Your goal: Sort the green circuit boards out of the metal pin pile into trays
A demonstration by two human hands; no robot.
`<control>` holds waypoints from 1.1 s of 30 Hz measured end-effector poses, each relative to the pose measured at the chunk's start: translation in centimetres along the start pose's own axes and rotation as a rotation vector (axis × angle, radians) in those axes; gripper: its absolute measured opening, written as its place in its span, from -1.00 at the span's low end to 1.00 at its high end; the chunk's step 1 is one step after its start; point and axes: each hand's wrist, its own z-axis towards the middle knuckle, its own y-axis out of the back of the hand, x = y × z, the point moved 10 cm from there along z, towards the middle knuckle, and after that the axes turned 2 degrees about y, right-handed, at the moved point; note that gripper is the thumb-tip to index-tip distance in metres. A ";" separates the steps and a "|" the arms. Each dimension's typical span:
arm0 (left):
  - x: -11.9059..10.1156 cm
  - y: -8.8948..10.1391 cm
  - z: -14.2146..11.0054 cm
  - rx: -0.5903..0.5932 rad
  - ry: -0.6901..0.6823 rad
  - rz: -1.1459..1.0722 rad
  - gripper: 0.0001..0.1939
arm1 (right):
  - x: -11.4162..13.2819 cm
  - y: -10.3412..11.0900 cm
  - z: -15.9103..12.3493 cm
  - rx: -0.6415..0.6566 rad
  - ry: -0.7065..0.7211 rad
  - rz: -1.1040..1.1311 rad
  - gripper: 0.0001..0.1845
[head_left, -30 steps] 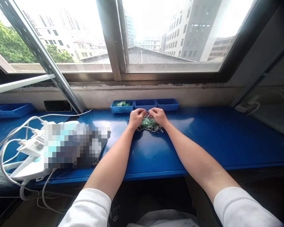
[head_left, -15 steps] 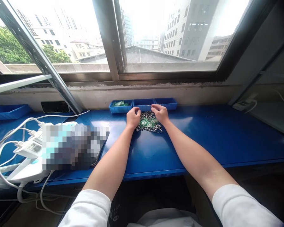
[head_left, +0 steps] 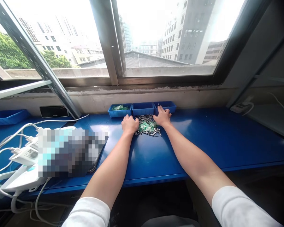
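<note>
A heap of thin metal pin-like pieces [head_left: 145, 119] lies on the blue tabletop between my hands, with small green-tinted clear packets [head_left: 147, 126] on top. My left hand [head_left: 130, 125] rests at the heap's left edge, fingers loosely spread and nothing visible in them. On the other side, my right hand [head_left: 162, 116] reaches to the front of the right blue bin [head_left: 171, 107], its fingers apart. A tiny light sliver shows by the index fingertip; whether it is touched is unclear. Beside it stand the middle blue bin [head_left: 143, 111] and the left blue bin [head_left: 119, 113], which holds green packets.
At left, a white power strip [head_left: 21, 181] with plugs and cables sits beside a blurred-out item [head_left: 68, 153]. A dark phone-like slab [head_left: 54, 111] leans near the wall, by a metal shelf post [head_left: 59, 93]. More blue trays [head_left: 9, 117] stand far left.
My right hand has carried a thin metal piece from the heap to the right bin, and its fingers have spread. My left hand has loosened from a pinch and lowered beside the heap.
</note>
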 end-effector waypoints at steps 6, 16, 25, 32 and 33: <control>0.5 -1.8 0.3 0.089 0.005 -0.012 -0.54 | 0.6 -0.6 0.0 -0.003 0.061 0.055 -0.28; -1.2 -3.3 0.1 0.204 -0.138 -0.049 -0.44 | 5.8 -1.7 -2.0 0.062 0.296 0.099 -0.56; -2.8 -3.0 -0.5 0.190 -0.312 -0.161 -0.66 | 5.9 -3.9 -1.9 0.174 0.334 0.089 -0.68; -2.9 -2.7 -0.4 0.164 -0.325 -0.228 -0.74 | 6.0 -3.4 -1.9 0.143 0.345 0.157 -0.78; -2.9 -2.7 -0.4 0.164 -0.327 -0.234 -0.74 | 6.0 -3.4 -1.9 0.142 0.343 0.162 -0.77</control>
